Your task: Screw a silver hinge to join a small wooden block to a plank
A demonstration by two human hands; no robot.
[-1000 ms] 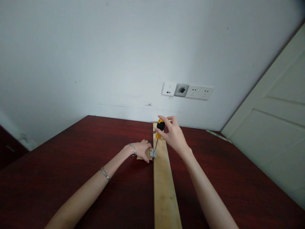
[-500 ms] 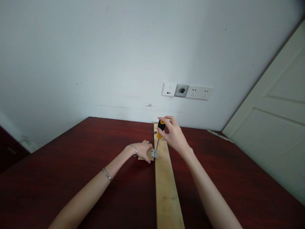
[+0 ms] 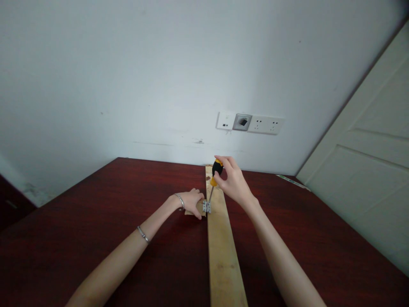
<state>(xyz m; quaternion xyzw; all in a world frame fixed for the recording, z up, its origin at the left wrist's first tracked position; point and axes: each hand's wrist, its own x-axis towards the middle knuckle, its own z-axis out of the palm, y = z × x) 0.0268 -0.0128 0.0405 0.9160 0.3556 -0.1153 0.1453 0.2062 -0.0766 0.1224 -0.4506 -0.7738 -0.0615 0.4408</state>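
Note:
My right hand (image 3: pixel 234 181) grips the black and yellow handle of a screwdriver (image 3: pixel 217 167) between thumb and fingers. The screwdriver stands tilted, its shaft running down to a small silver hinge (image 3: pixel 207 206). One leaf of the hinge lies on a long pale wooden plank (image 3: pixel 222 251), the other on a small wooden board (image 3: pixel 194 213). My left hand (image 3: pixel 192 202), with a bracelet at the wrist, is closed around that small board, thumb at the near edge and fingers at the far side. The screw under the tip is too small to make out.
The plank lies lengthwise on a dark red table (image 3: pixel 153 179), reaching back towards the white wall. Sockets (image 3: pixel 263 125) are set in the wall above. A thin pale strip (image 3: pixel 292 182) lies at the table's back right, near a white panelled door (image 3: pixel 367 162).
My right fingers have shifted slightly on the screwdriver handle, while its tip stays at the hinge. My left hand keeps its place on the small board. The view has moved a little.

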